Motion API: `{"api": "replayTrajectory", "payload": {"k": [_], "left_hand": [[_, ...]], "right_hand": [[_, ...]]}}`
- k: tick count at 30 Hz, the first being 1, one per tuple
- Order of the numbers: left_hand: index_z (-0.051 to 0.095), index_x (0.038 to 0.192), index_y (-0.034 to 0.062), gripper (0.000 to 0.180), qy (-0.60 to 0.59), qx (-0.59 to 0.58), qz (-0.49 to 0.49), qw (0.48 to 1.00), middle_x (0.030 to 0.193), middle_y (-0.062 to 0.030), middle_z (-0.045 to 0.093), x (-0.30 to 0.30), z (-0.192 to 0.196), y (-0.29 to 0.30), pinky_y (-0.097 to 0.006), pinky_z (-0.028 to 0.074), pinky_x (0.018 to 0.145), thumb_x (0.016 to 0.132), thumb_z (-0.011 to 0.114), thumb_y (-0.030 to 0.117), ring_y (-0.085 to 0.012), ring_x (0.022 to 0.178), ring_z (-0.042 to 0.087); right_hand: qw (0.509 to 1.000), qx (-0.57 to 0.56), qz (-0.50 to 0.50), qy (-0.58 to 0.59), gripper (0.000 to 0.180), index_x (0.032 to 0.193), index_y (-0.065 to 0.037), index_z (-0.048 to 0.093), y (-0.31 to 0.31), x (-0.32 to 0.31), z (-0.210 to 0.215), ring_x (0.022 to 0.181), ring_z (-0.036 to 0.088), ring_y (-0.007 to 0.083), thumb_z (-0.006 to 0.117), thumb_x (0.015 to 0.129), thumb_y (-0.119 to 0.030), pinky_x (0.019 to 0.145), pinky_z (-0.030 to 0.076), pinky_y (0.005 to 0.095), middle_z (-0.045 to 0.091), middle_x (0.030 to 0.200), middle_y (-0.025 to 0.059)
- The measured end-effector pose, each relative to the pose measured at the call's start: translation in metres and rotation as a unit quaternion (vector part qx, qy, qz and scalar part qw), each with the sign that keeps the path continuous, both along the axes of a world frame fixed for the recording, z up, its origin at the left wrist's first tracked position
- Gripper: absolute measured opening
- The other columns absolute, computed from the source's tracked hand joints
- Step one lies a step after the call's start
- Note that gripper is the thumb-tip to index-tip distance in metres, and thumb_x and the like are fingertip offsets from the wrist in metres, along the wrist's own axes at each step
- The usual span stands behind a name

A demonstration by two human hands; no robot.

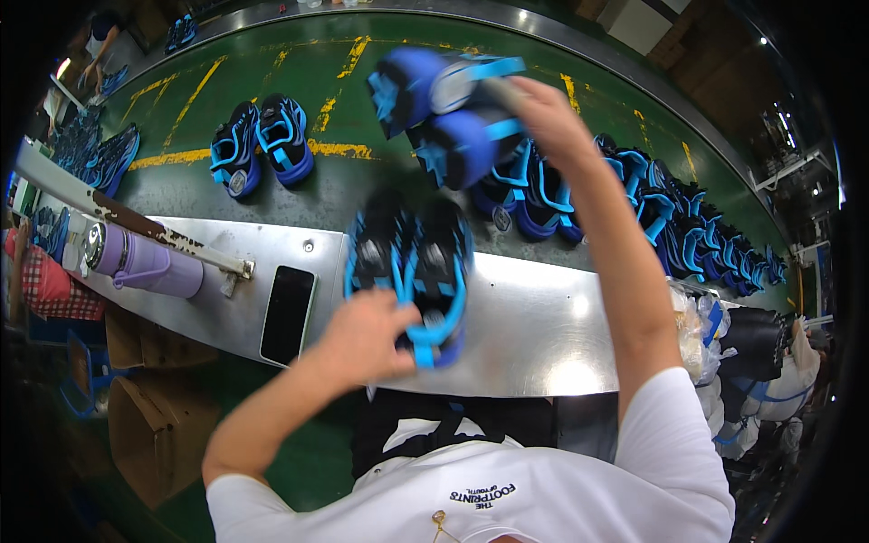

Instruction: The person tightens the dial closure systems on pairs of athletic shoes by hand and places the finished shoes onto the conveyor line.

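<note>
My right hand [548, 118] grips a pair of black and blue sneakers [453, 113], raised over the far side of the bench and blurred by motion. Their purple-blue soles face partly toward me. Another pair of black sneakers [412, 271] with light blue trim lies across the metal bench edge in front of me, toes pointing away and blurred. My left hand [367, 335] is closed against the heel end of its left shoe, thumb and fingers at the light blue collar. Some fingertips of both hands are blurred or hidden.
A phone [290, 312] and a purple bottle [149, 261] lie on the steel ledge [534, 317] to the left, by a chipped metal bar [136, 217]. Sneakers [258, 145] stand on the green surface beyond; a long row of sneakers [670, 217] fills the right. Cardboard boxes [158, 425] sit below left.
</note>
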State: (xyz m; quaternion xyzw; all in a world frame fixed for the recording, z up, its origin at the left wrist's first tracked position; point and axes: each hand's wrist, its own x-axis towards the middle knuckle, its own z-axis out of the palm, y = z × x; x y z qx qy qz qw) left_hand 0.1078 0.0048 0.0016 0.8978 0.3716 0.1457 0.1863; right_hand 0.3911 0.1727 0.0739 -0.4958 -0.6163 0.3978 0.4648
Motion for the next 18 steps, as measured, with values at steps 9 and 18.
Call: {"api": "replayTrajectory", "payload": {"k": [9, 18], "left_hand": [[0.066, 0.117, 0.0084, 0.031, -0.18, 0.146, 0.188, 0.954, 0.11, -0.0112, 0.067, -0.008, 0.005, 0.116, -0.033, 0.05, 0.074, 0.088, 0.056, 0.009, -0.0249, 0.094, 0.065], [0.051, 0.141, 0.006, 0.077, -0.235, -0.123, 0.067, 0.962, 0.144, -0.0126, 0.052, 0.01, -0.012, -0.06, -0.038, 0.038, 0.104, 0.08, 0.077, 0.045, -0.0307, 0.121, 0.051]], "right_hand": [[0.971, 0.153, 0.047, -0.177, 0.025, 0.108, -0.008, 0.072, -0.182, 0.024, 0.028, 0.077, 0.064, 0.0162, 0.074, 0.083, -0.008, 0.067, 0.052, 0.0307, 0.067, 0.086, 0.0064], [0.933, 0.088, 0.187, -0.295, 0.034, 0.103, -0.011, 0.066, -0.292, -0.026, -0.069, 0.076, 0.059, 0.0267, 0.078, 0.073, -0.019, 0.069, 0.047, 0.0378, 0.056, 0.081, 0.0076]]}}
